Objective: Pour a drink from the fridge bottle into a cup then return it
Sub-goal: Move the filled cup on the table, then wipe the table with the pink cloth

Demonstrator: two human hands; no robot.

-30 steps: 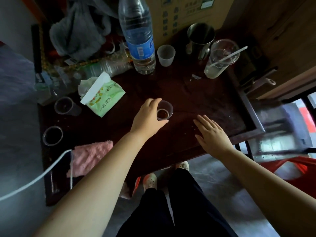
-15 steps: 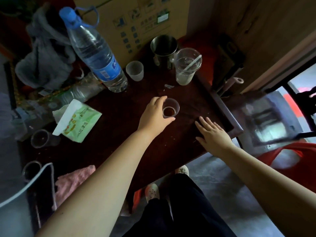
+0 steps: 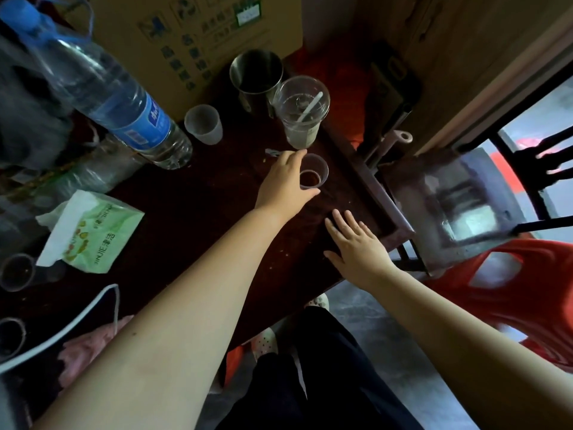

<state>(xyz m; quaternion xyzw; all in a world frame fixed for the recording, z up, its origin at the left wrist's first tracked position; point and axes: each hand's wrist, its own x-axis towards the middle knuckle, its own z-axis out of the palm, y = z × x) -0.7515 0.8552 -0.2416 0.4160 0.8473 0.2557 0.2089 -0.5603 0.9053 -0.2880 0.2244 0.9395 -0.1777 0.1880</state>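
Note:
A small clear plastic cup (image 3: 313, 172) with a little brown drink at its bottom stands on the dark wooden table (image 3: 192, 212). My left hand (image 3: 285, 184) is wrapped around its left side, thumb in front and fingers behind. My right hand (image 3: 356, 243) lies flat, fingers spread, on the table near its right front edge, holding nothing. A large clear water bottle (image 3: 102, 88) with a blue cap and label stands at the back left. No fridge is in view.
Behind the cup stand a lidded cup with a straw (image 3: 300, 113), a steel mug (image 3: 255, 76), an empty small cup (image 3: 203, 124) and a cardboard box (image 3: 198, 35). A green tissue pack (image 3: 93, 232) lies left. A chair (image 3: 459, 200) and red plastic (image 3: 511, 274) are right.
The view has swung left and closer. My left hand has carried the cup further back and right, close to the lidded cup. My right hand stays flat on the table.

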